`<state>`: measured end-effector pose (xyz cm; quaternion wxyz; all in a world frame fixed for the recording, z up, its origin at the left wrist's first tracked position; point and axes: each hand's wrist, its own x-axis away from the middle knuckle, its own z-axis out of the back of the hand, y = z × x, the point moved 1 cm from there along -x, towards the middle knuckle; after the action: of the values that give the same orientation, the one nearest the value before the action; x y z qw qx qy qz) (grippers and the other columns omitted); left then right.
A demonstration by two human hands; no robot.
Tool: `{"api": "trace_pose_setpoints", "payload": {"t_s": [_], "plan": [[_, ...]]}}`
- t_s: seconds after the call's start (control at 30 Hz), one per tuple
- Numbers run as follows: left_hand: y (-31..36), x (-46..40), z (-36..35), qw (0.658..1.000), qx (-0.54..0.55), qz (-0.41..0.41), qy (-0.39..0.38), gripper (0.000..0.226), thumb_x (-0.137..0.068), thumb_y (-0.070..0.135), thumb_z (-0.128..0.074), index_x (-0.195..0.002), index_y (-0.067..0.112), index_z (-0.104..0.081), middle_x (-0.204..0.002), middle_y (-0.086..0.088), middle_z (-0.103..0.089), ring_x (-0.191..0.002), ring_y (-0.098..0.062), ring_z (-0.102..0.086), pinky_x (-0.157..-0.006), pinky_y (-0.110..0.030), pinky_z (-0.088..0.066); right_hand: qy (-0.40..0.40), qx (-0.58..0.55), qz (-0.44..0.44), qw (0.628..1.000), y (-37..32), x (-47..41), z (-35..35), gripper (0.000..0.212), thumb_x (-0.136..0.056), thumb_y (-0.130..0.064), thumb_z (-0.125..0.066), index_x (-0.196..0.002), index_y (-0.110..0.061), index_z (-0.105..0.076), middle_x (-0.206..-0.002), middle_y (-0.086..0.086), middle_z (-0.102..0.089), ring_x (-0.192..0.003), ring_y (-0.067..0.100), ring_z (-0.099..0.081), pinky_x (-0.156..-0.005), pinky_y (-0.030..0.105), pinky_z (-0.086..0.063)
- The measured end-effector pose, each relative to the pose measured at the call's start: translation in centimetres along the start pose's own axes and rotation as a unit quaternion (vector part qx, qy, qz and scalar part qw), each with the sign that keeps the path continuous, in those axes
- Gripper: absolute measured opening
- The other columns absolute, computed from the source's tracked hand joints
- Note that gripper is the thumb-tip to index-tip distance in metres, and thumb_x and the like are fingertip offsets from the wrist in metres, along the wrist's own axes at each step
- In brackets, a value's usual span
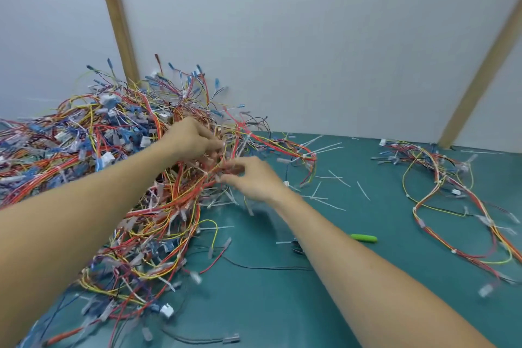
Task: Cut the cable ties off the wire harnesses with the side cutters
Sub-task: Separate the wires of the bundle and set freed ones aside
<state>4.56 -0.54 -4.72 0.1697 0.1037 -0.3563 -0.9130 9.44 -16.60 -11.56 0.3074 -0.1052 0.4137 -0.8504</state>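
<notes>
While both your arms reach into the big pile of wire harnesses (93,155) on the left of the green surface (268,299), your left hand (192,135) curls its grip round a bundle of red and yellow wires at the pile's edge. Your right hand (254,178) pinches the same strands just beside it. The side cutters (363,238), green-handled, lie on the surface beside your right forearm, untouched. Cut cable ties (333,189) are scattered past your hands, and a separate harness (452,200) sprawls well apart at the right.
</notes>
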Motion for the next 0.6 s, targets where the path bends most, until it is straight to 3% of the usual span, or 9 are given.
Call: {"api": "trace_pose_setpoints", "payload": {"t_s": [0.03, 0.1, 0.17, 0.23, 0.3, 0.37, 0.43, 0.53, 0.6], "plan": [[-0.1, -0.1, 0.1, 0.999, 0.03, 0.014, -0.03, 0.011, -0.09, 0.028, -0.075, -0.085, 0.018, -0.078, -0.073, -0.003, -0.077, -0.068, -0.022, -0.076, -0.061, -0.037, -0.063, 0.025, 0.001, -0.014, 1.0, 0.3, -0.1, -0.2, 0.029, -0.092, -0.034, -0.074, -0.119, -0.021, -0.073, -0.096, -0.004, -0.071, -0.096, 0.016, -0.066, -0.089, 0.033, -0.049], [-0.6, -0.6, 0.5, 1.0, 0.003, -0.005, 0.0, 0.013, -0.091, 0.028, -0.073, -0.084, 0.018, -0.078, -0.068, 0.001, -0.075, -0.061, -0.017, -0.074, -0.051, -0.031, -0.058, 0.071, -0.058, -0.025, 0.995, 0.9, -0.3, -0.4, 0.021, -0.094, -0.029, -0.071, -0.114, -0.021, -0.072, -0.075, -0.01, -0.059, -0.073, 0.012, -0.056, -0.078, 0.036, -0.047], [-1.4, -0.9, 0.9, 0.992, -0.079, -0.025, 0.095, 0.017, -0.091, 0.034, -0.072, -0.083, 0.02, -0.08, -0.06, 0.006, -0.072, -0.059, -0.014, -0.072, -0.057, -0.03, -0.057, 0.091, -0.06, -0.006, 0.994, 0.9, -0.3, -0.1, 0.013, -0.096, -0.019, -0.067, -0.106, -0.021, -0.077, -0.075, -0.01, -0.06, -0.069, 0.008, -0.052, -0.074, 0.03, -0.043], [-2.2, -0.7, 1.0, 0.976, -0.137, -0.014, 0.166, 0.019, -0.091, 0.038, -0.072, -0.085, 0.022, -0.08, -0.067, 0.006, -0.073, -0.064, -0.019, -0.071, -0.065, -0.032, -0.056, 0.069, -0.076, 0.009, 0.995, 0.5, -0.2, 0.6, 0.017, -0.097, -0.012, -0.065, -0.096, -0.023, -0.078, -0.08, -0.007, -0.065, -0.075, 0.009, -0.055, -0.075, 0.026, -0.043], [-2.6, -0.4, 0.9, 0.964, -0.174, -0.006, 0.201, 0.018, -0.093, 0.037, -0.07, -0.089, 0.023, -0.08, -0.084, 0.002, -0.076, -0.073, -0.025, -0.069, -0.072, -0.038, -0.058, 0.078, -0.157, -0.001, 0.984, 0.0, -0.2, 1.6, 0.024, -0.096, -0.005, -0.062, -0.086, -0.024, -0.075, -0.068, -0.011, -0.063, -0.065, 0.003, -0.053, -0.065, 0.02, -0.042], [-2.5, -0.4, 0.8, 0.958, -0.186, -0.02, 0.215, 0.021, -0.096, 0.034, -0.064, -0.089, 0.021, -0.079, -0.079, -0.002, -0.074, -0.07, -0.028, -0.067, -0.071, -0.038, -0.057, 0.138, -0.264, -0.032, 0.954, -0.1, -0.4, 2.6, 0.026, -0.096, -0.003, -0.061, -0.083, -0.022, -0.072, -0.062, -0.011, -0.06, -0.058, 0.004, -0.05, -0.058, 0.019, -0.04], [-1.7, -0.2, 0.7, 0.95, -0.195, -0.068, 0.237, 0.025, -0.098, 0.033, -0.059, -0.086, 0.018, -0.074, -0.07, -0.004, -0.069, -0.07, -0.03, -0.066, -0.066, -0.036, -0.052, 0.192, -0.271, -0.034, 0.943, 0.2, -0.4, 2.8, 0.012, -0.094, -0.006, -0.067, -0.098, -0.015, -0.074, -0.081, -0.002, -0.067, -0.074, 0.01, -0.058, -0.07, 0.024, -0.046], [0.6, 0.4, 0.8, 0.906, -0.207, -0.216, 0.298, 0.022, -0.098, 0.037, -0.058, -0.089, 0.02, -0.069, -0.073, -0.003, -0.07, -0.07, -0.031, -0.064, -0.058, -0.033, -0.046, 0.115, -0.099, 0.012, 0.988, 0.4, 0.0, 2.0, 0.058, -0.086, -0.03, -0.08, -0.14, -0.02, -0.06, -0.137, -0.004, -0.06, -0.126, 0.009, -0.054, -0.109, 0.028, -0.039], [1.5, 0.5, 1.2, 0.91, -0.183, -0.231, 0.292, 0.02, -0.097, 0.037, -0.059, -0.093, 0.021, -0.07, -0.08, -0.003, -0.072, -0.077, -0.031, -0.066, -0.063, -0.038, -0.05, 0.062, -0.178, 0.018, 0.982, -0.6, -0.1, 2.2, 0.072, -0.087, -0.04, -0.079, -0.152, -0.029, -0.048, -0.147, -0.011, -0.054, -0.134, 0.006, -0.049, -0.109, 0.025, -0.041]]}}
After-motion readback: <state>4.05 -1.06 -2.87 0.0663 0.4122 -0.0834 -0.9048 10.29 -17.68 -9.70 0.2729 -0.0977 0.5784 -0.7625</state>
